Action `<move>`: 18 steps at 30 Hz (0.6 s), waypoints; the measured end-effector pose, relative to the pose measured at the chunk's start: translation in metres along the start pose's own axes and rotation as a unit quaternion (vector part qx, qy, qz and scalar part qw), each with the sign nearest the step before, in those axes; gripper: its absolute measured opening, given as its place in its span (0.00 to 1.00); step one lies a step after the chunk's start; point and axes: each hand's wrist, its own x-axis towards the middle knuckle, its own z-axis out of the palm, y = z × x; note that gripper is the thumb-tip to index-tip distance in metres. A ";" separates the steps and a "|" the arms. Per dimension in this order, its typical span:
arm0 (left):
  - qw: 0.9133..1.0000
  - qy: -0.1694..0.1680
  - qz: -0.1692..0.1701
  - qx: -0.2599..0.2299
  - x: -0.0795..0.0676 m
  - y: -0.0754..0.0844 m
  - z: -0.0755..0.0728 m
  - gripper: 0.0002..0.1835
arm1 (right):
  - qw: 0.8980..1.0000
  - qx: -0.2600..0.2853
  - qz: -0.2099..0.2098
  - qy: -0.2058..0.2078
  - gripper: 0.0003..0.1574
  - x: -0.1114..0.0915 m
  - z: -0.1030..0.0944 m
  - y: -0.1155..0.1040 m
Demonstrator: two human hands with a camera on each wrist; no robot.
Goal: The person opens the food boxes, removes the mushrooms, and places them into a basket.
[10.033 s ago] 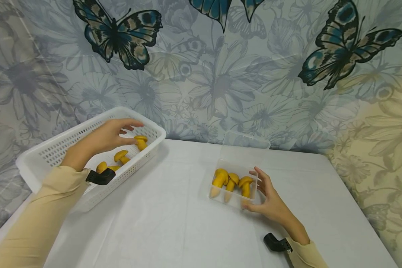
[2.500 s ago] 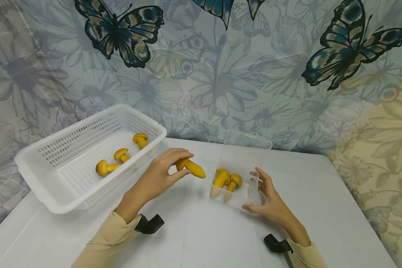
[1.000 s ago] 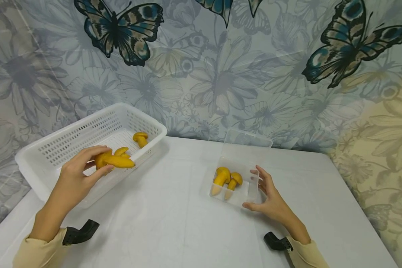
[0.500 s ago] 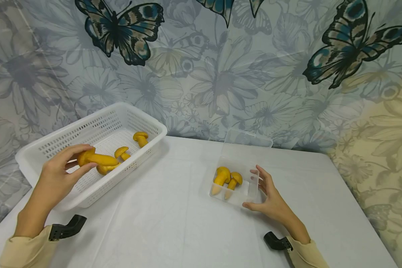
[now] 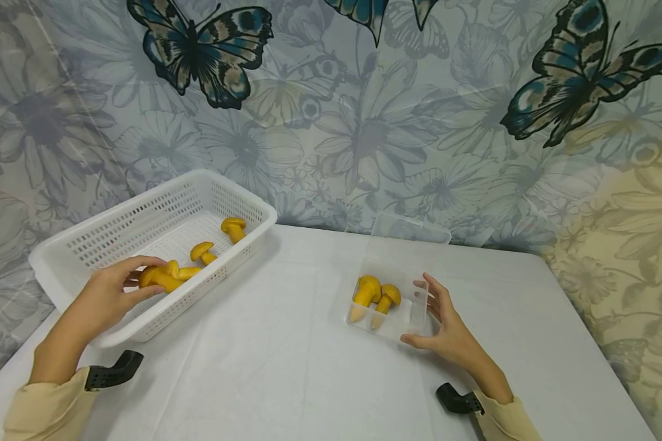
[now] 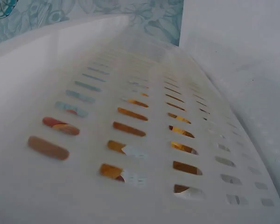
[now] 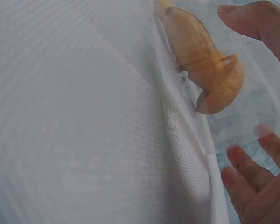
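Observation:
My left hand (image 5: pixel 107 297) reaches into the white perforated basket (image 5: pixel 143 331) and grips a yellow mushroom (image 5: pixel 162 279) between thumb and fingers, low over the basket's floor. Another mushroom (image 5: pixel 187 272) lies right against it, partly covered. Farther along lie one mushroom (image 5: pixel 201 251) and, by the far end, one more (image 5: pixel 233 228). On the right, my right hand (image 5: pixel 447 331) holds the end of a clear plastic box (image 5: pixel 408 318), thumb at its near corner and fingers along its side. Inside it lie a larger mushroom (image 5: pixel 367 289) and a smaller mushroom (image 5: pixel 387 297), side by side.
The box's clear lid (image 5: pixel 410 228) stands folded back behind it. A white cloth (image 5: pixel 265 343) covers the table, and a butterfly-printed curtain (image 5: pixel 364 122) hangs along the back. In the left wrist view the basket's slotted wall (image 6: pixel 154 140) fills most of the picture.
My left hand has taken the rightmost mushroom from the box, carried it left to the basket and lowered it inside. My right hand has stayed at the box.

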 end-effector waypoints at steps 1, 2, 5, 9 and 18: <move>1.000 -0.020 -0.007 0.008 0.000 0.000 0.000 0.23 | 1.000 0.000 0.000 0.000 0.77 0.000 0.000 0.000; 0.999 -0.038 -0.015 0.015 0.000 0.000 0.001 0.23 | 1.000 0.000 0.001 -0.001 0.77 0.000 0.000 0.000; 0.996 -0.075 -0.040 0.038 0.001 0.000 0.001 0.22 | 1.000 0.002 0.002 -0.002 0.77 0.000 0.000 0.000; 0.993 -0.093 -0.051 0.056 0.002 0.000 0.001 0.21 | 1.000 0.002 0.006 -0.003 0.78 0.000 0.001 0.002; 0.986 -0.134 -0.078 0.063 0.003 0.000 0.000 0.27 | 1.000 -0.002 0.012 -0.002 0.78 0.001 0.001 0.002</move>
